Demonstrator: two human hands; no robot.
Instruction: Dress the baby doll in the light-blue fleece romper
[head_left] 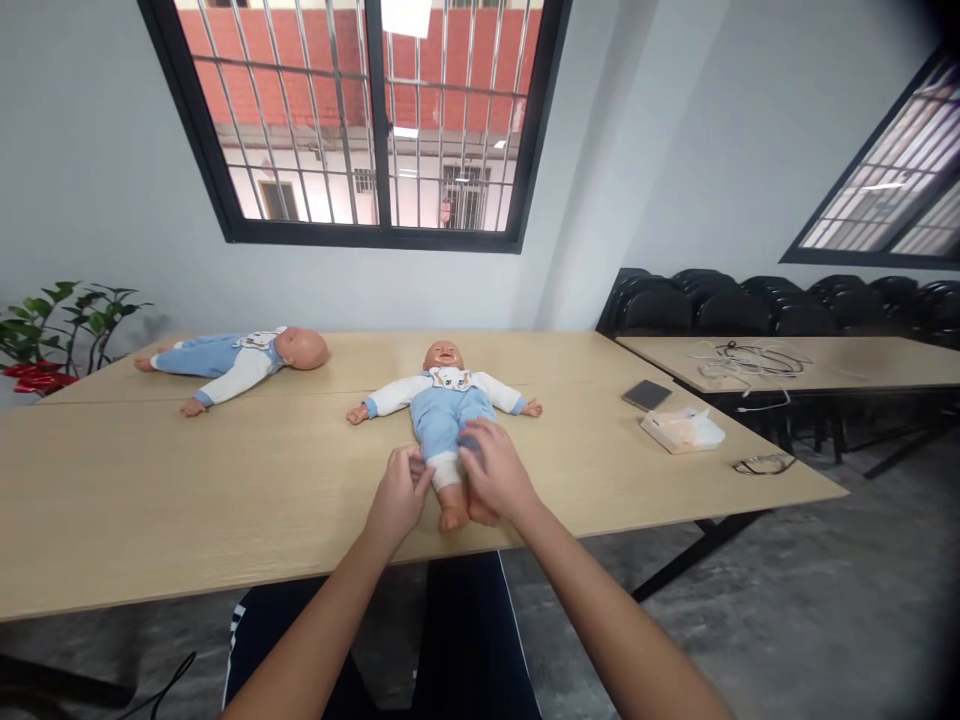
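A baby doll (pixel 444 398) in a blue romper with white sleeves lies on its back on the wooden table (pixel 187 480), head away from me, arms spread. My left hand (pixel 397 495) is closed on the white cuff of the doll's left-side trouser leg near the foot. My right hand (pixel 496 475) lies over the other leg, fingers curled around it and on the blue cloth. That leg is mostly hidden under the hand.
A second doll (pixel 240 362) in the same clothes lies at the table's far left. A dark phone (pixel 646 394), a tissue pack (pixel 681 429) and glasses (pixel 763 464) sit at the right. A plant (pixel 67 320) stands far left. Another table with cables (pixel 750 362) and black chairs stand to the right.
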